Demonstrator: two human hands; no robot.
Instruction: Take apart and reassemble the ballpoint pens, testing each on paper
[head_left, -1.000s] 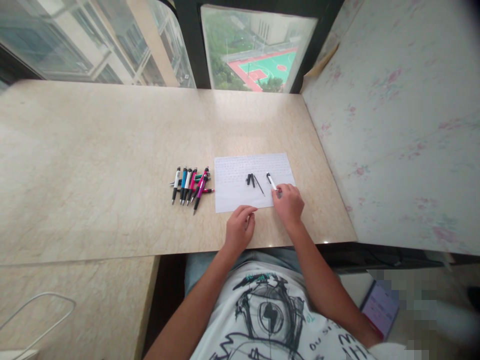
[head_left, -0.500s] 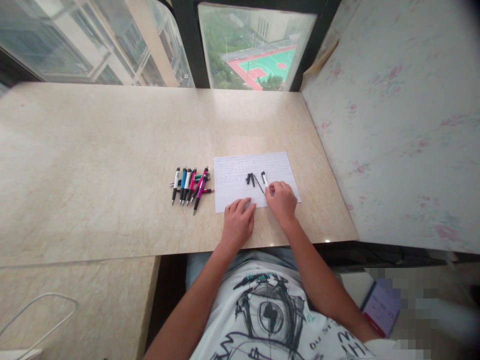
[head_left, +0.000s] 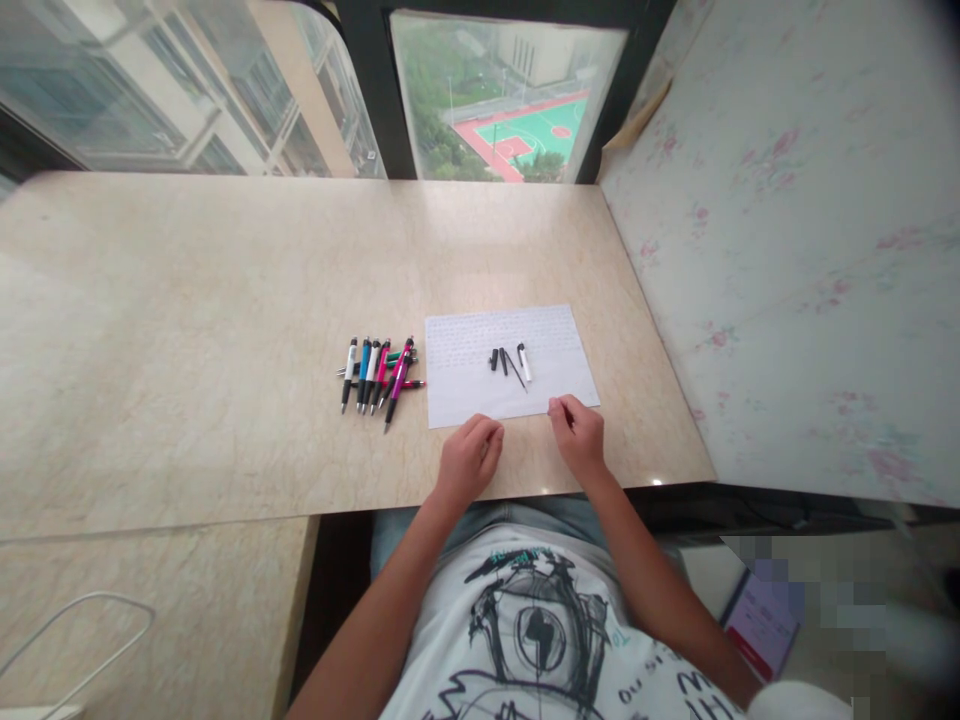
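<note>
On a sheet of paper with lines of writing (head_left: 514, 405) lie the parts of a pen. From left to right are a small black piece (head_left: 493, 360), a black grip sleeve (head_left: 503, 361), a thin dark refill (head_left: 515, 372) and a white pen barrel with a black top (head_left: 526, 366). My left hand (head_left: 469, 455) rests curled below the paper's front edge, no object visible in it. My right hand (head_left: 579, 430) is loosely closed at the paper's lower right corner, apart from the parts, and nothing shows in its fingers.
Several click pens (head_left: 373, 375) in white, blue, pink, purple and green lie piled left of the paper. The marble-patterned counter (head_left: 225, 300) meets a window at the back and a flowered wall (head_left: 780, 250) at the right. A white cable (head_left: 97, 598) loops at the lower left.
My right hand has let go of the white barrel, which stays on the paper, and has drawn back to the lower right. My left hand has pulled back off the paper and curled.
</note>
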